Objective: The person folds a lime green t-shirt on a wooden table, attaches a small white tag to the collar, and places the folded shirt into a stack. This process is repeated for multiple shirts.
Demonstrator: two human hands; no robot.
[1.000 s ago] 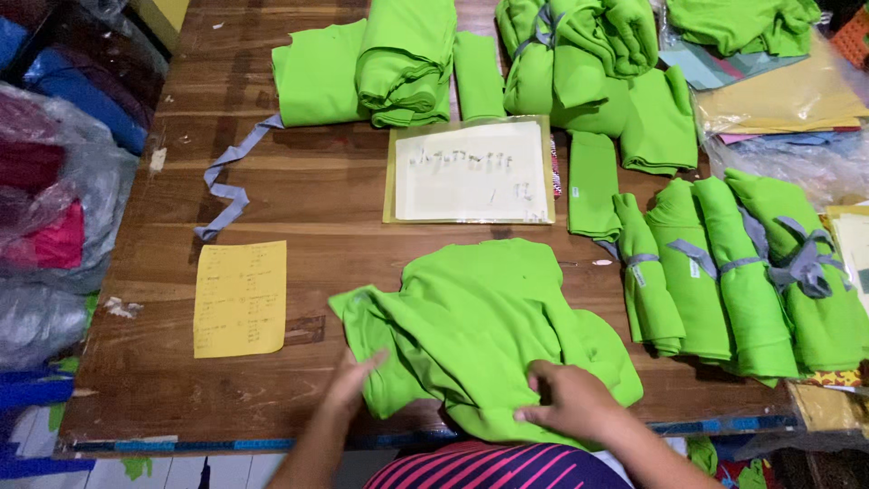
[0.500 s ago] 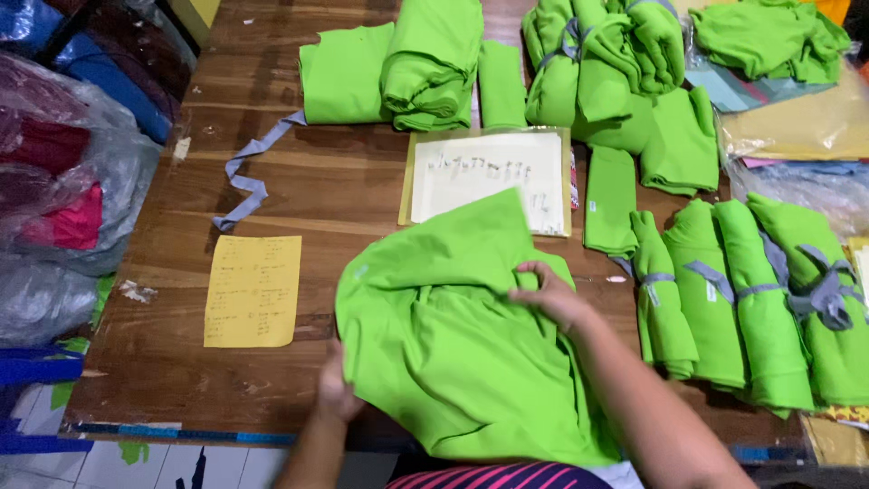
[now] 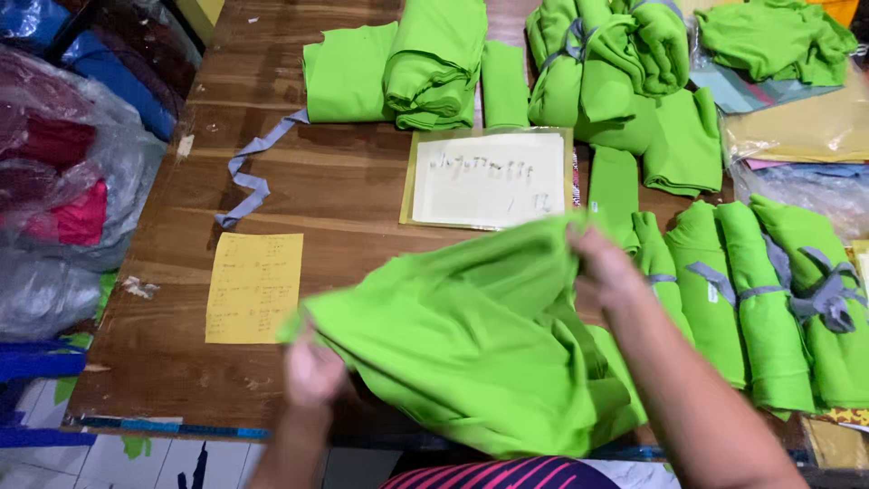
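Green cloth [image 3: 471, 344] now lifted off table [image 3: 344, 190].

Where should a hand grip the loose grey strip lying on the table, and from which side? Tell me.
Grip the grey strip at its lower end, coming from the near table edge. That end lies free on bare wood table beside the yellow note, while its upper end reaches the folded green fabric. Being flat and thin, it probably needs a fingertip pinch from above.
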